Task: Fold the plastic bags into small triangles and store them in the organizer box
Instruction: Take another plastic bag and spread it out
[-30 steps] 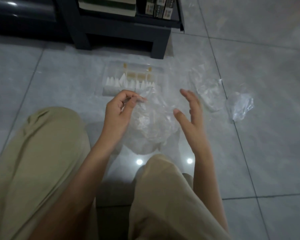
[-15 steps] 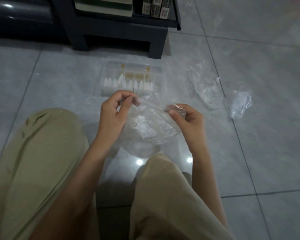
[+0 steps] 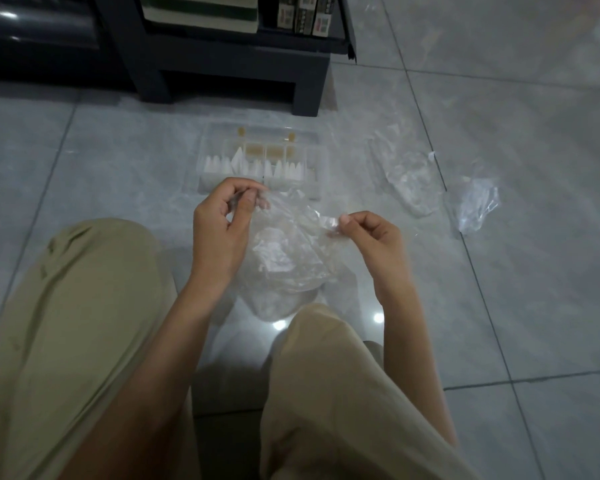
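While the left hand (image 3: 222, 230) and right hand (image 3: 371, 233) each pinch its top edge, the plastic bag (image 3: 284, 258) hangs between them, long axis downward toward the floor (image 3: 499, 289).

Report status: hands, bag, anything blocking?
Grip: left hand and right hand each pinch the plastic bag, unfolded, spread between them. Just beyond, organizer box open, folded triangles inside. Rightward, near loose bag and far loose bag, out of the way.

The box (image 3: 313, 148) stood on the floor (image 3: 499, 306), before the shelf (image 3: 229, 64). Triangles (image 3: 257, 166) sat in its near row. The held bag (image 3: 288, 251) hung between left hand (image 3: 222, 230) and right hand (image 3: 371, 237), nearer than the box. A second bag (image 3: 409, 181) lay right of the box, a third bag (image 3: 475, 206) just right of that.
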Available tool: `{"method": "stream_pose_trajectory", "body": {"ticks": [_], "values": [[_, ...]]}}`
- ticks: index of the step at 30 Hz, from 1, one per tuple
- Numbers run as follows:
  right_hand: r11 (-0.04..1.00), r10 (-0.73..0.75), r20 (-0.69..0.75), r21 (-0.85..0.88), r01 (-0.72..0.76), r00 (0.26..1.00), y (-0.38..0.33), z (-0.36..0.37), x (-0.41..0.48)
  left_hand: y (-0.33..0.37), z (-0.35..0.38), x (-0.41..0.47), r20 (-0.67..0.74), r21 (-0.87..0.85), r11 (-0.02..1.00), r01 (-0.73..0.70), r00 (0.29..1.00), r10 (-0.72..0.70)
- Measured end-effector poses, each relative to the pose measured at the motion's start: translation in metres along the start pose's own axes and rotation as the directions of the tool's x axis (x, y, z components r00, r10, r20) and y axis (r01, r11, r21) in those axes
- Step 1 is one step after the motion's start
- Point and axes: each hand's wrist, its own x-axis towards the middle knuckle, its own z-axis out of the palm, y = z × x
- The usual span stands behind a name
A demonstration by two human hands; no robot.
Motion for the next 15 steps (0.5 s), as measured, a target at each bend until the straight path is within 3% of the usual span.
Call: {"method": "stream_pose_trajectory", "body": {"ticks": [5, 11, 15], "values": [[0.990, -0.090, -0.194, 0.092, 0.110, 0.977, 0.000, 0.008, 0.005, 0.000, -0.003, -0.001, -0.023, 0.054, 0.998, 0.030, 0.999, -0.029], [0.965, -0.257, -0.307, -0.133, 0.226, 0.916, 0.002, 0.017, 0.011, -0.004, -0.006, -0.002, 0.037, 0.163, 0.987, 0.001, 0.999, -0.008], [0.941, -0.302, -0.321, -0.249, 0.228, 0.897, -0.001, 0.008, 0.025, -0.008, -0.004, 0.000, 0.092, 0.202, 0.979, -0.024, 0.996, 0.006]]}}
